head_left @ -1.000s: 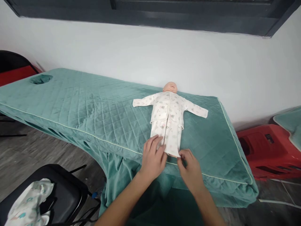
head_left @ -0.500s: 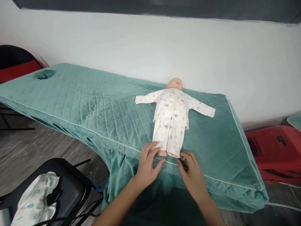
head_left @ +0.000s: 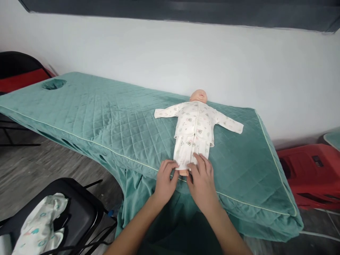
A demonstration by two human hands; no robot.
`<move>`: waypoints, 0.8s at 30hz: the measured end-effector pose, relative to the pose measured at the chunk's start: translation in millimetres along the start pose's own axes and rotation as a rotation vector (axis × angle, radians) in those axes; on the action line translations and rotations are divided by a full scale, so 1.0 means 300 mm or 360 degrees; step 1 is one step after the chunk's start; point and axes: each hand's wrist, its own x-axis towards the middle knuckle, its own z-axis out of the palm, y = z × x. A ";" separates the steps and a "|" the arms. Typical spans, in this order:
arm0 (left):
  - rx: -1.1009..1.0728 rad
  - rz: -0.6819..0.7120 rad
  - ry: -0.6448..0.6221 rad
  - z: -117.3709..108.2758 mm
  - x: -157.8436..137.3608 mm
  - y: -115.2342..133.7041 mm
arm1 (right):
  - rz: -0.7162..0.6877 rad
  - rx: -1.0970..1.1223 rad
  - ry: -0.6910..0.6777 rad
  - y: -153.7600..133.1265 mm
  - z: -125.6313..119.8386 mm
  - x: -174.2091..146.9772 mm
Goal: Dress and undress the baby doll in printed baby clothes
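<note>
A baby doll [head_left: 199,96] lies on its back on the green bed with its arms spread. It wears a white printed jacket [head_left: 195,118] and matching trousers [head_left: 182,153]. My left hand [head_left: 166,179] pinches the left side of the cuff on the leg at the left of the view. From the other side, my right hand [head_left: 202,182] pinches that same cuff, with its fingers lying across the other trouser leg. One bare foot pokes out between my hands; my right hand hides the other.
The quilted green bed cover [head_left: 119,120] has a face hole at the far left. A black chair [head_left: 82,205] at lower left bears a white printed cloth [head_left: 39,226]. Red plastic furniture [head_left: 310,173] stands at the right, and a wall runs behind the bed.
My right hand has moved left from the right-hand trouser cuff to the left-hand one. My left hand stays by that cuff, its fingers now closer together. The view has shifted slightly.
</note>
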 end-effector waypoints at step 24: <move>-0.0526 -0.0293 0.0053 -0.065 0.056 -0.082 | 0.0166 0.0695 0.0328 0.091 -0.014 -0.021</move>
